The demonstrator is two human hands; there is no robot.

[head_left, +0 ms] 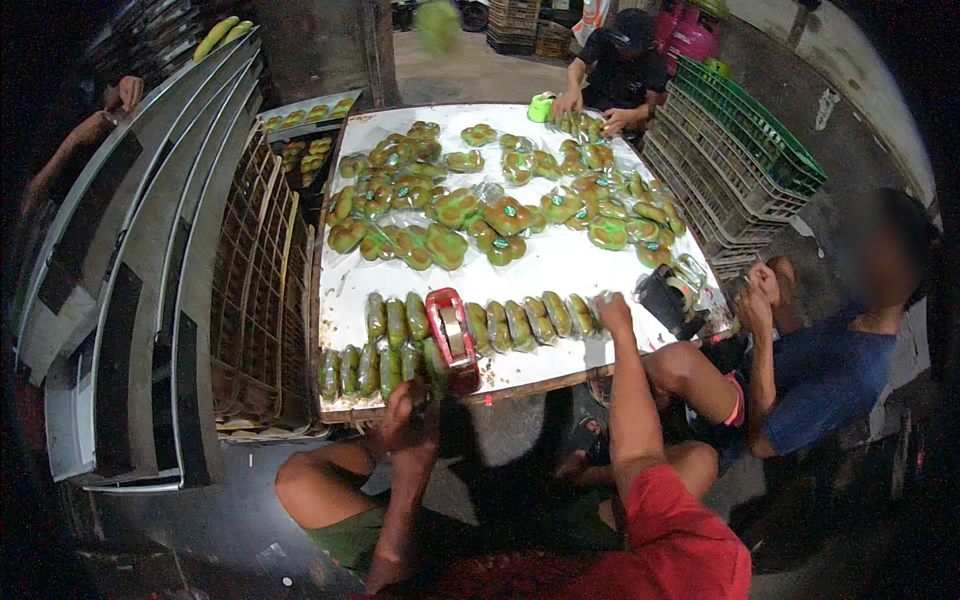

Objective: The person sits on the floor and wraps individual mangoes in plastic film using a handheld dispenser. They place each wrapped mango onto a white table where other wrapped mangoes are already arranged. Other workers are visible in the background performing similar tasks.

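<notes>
I have a low table with a white top and a brown rim mid-view. Across its far half I see loosely spread clear-wrapped packs of green-brown fruit, some with round dark labels. Nearer me run narrow rows of similar packs, two deep at the left. Just beside these I make out a red tape dispenser; a black tape dispenser sits near the right corner.

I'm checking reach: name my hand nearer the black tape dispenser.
Right. Your right hand is just left of the black tape dispenser; your left hand is much farther left.
</notes>
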